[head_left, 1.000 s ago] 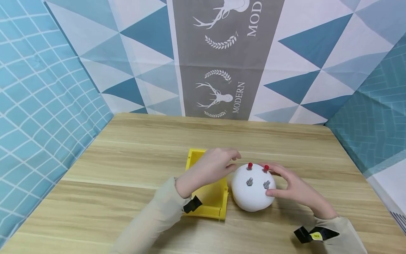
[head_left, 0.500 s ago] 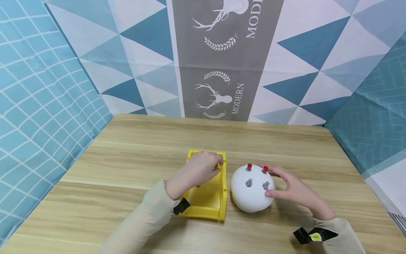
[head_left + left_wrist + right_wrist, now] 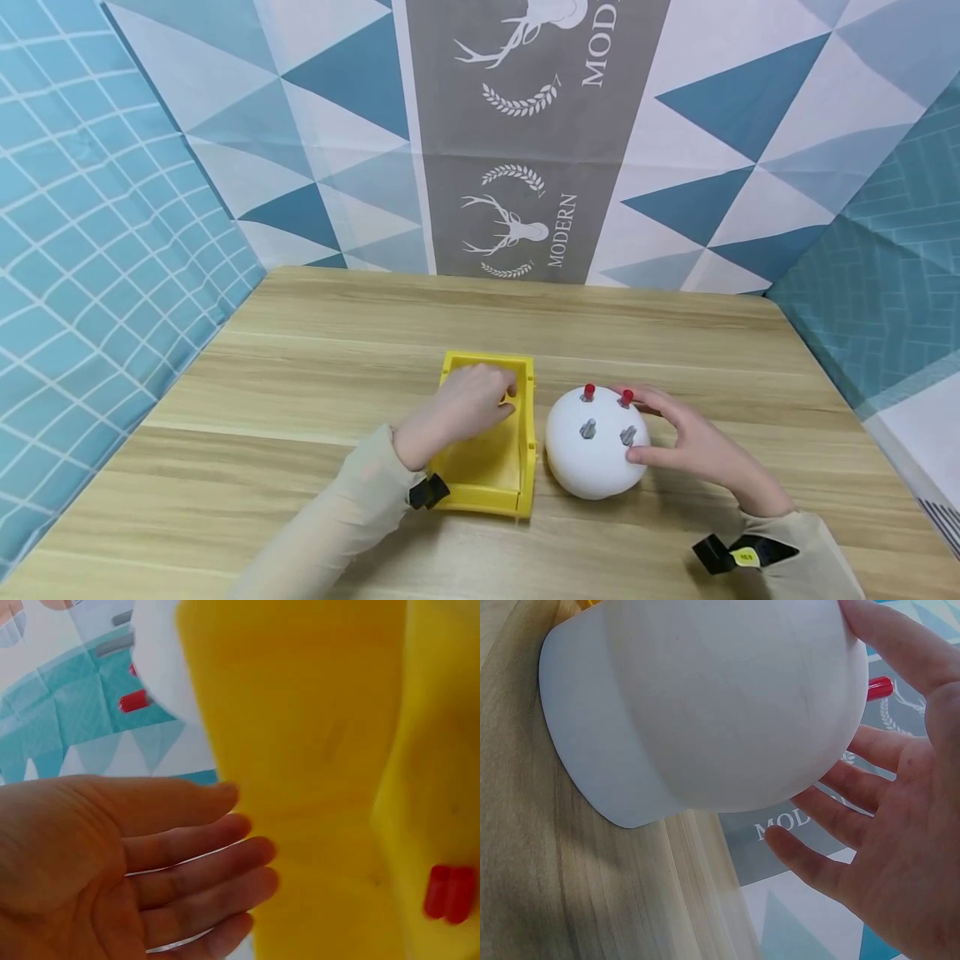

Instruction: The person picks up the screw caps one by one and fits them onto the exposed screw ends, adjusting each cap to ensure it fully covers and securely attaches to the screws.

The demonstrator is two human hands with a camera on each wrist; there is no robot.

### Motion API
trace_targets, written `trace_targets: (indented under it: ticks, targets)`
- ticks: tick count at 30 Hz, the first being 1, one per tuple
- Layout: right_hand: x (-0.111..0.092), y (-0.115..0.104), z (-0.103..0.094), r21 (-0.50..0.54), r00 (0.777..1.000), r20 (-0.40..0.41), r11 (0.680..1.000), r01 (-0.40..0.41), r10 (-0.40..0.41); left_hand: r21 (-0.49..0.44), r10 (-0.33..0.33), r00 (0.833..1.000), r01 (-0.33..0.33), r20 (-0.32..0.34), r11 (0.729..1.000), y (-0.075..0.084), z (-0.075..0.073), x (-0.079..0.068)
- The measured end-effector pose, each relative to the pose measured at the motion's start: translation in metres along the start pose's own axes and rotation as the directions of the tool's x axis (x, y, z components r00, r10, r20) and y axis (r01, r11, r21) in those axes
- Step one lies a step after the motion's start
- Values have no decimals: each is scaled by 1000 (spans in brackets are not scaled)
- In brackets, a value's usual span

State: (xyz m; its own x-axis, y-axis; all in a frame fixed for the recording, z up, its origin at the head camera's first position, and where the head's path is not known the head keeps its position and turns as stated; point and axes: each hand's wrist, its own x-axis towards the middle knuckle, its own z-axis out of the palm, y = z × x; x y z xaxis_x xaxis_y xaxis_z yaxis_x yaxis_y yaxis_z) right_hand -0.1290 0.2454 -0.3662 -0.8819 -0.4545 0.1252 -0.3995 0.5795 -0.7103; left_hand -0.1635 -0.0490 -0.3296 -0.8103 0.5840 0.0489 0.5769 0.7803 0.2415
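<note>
A white rounded dome [image 3: 592, 477] stands on the table with metal bolts [image 3: 588, 429] on top; its two far bolts carry red caps [image 3: 627, 398]. My right hand [image 3: 693, 446] holds the dome from the right, thumb on the near side and fingers round the far side. Over the yellow box [image 3: 527, 467] hovers my left hand [image 3: 465, 404]. Its fingers are loosely bent with nothing between them in the left wrist view. Two more red caps [image 3: 450, 894] lie side by side inside the box.
Both objects sit close together on the wood-grain table [image 3: 337, 333], the box left of the dome. A patterned cloth with deer prints [image 3: 517, 225] hangs behind the table's far edge. Blue tile-patterned cloth [image 3: 97, 250] is on the left.
My left hand has moved left from beside the dome to over the yellow box, then dipped slightly. My right hand and the dome have stayed in place.
</note>
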Motion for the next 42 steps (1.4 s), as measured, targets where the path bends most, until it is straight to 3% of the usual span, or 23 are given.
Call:
trace_targets:
  ticks: [5,10,15,20,25,32,42]
  targets:
    - [1,1,0,-3,1000,-3,1000,9,-9,-11,-20,997,19,-70,1000,1,5,-1]
    - [1,1,0,3,1000,-2,1000,12,-12,-30,-109,992,107,-64,994,0,7,-1]
    - [1,0,0,5,1000,1,1000,4,-4,-3,-203,979,203,36,979,0,7,-3]
    - [1,0,0,-1,1000,1,1000,-2,2,35,-262,945,260,196,965,2,8,-3]
    - [0,1,0,3,1000,3,1000,4,-4,100,-271,920,252,284,963,5,12,-6]
    - [1,1,0,2,1000,4,1000,0,0,144,-260,919,226,297,963,4,17,-9]
    - [0,0,0,8,1000,5,1000,-5,5,154,-274,901,235,335,960,6,18,-9]
